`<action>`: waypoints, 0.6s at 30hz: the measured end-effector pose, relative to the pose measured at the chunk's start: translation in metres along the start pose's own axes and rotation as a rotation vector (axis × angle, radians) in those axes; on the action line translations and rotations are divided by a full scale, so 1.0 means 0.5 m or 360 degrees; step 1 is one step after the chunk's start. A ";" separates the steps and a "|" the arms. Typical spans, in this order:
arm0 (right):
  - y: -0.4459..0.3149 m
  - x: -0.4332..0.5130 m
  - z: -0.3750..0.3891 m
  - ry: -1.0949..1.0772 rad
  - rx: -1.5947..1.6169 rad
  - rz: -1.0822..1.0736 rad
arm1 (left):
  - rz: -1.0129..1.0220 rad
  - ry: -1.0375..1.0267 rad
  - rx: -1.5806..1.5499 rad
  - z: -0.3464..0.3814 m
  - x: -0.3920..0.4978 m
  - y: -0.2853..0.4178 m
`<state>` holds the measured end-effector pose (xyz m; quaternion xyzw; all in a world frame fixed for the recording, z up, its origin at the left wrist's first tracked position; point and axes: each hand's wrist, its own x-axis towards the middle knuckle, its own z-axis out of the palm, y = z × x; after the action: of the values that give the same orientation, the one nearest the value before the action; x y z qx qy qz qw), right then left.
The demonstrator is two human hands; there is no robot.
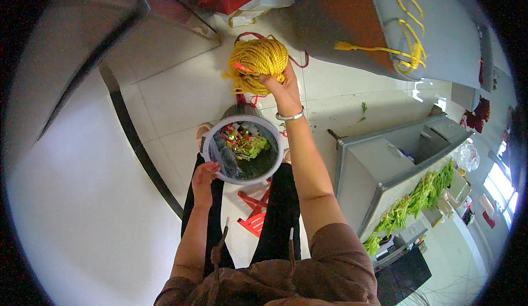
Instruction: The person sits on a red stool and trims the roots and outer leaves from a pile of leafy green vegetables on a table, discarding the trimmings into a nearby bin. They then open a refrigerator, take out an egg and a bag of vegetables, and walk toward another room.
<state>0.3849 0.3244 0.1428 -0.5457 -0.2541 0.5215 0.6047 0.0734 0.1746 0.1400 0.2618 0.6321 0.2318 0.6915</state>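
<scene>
My right hand (284, 85) is closed on a thick bundle of yellow twisted rope (260, 60), held out above the tiled floor. A pink-red strip shows on the bundle, and dark red straps (305, 60) stick out around it. Below it, between my legs, is a round trash bin (278, 135) with a pale rim. Leafy green scraps (251, 146) and red bits lie inside, next to a clear plastic film (225, 159). My left hand (205, 175) has its fingertips on the bin's near left rim; the inner side of that grip is partly hidden.
Long leafy greens (416, 201) lie along a grey-topped counter (359, 157) at right. A yellow cord (406, 58) hangs over a grey surface at upper right. A red plastic stool (255, 211) shows between my legs. A white panel (90, 190) fills the left.
</scene>
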 end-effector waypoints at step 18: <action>-0.446 -0.170 -0.041 -0.0775 -0.0236 0.0408 | 0.1733 -0.0403 0.1113 0.363 -0.063 0.479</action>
<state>0.4538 0.2703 0.3659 -0.4749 -0.3582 0.6893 0.4135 0.2535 0.3228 0.3322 0.7785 0.3612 0.2970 0.4186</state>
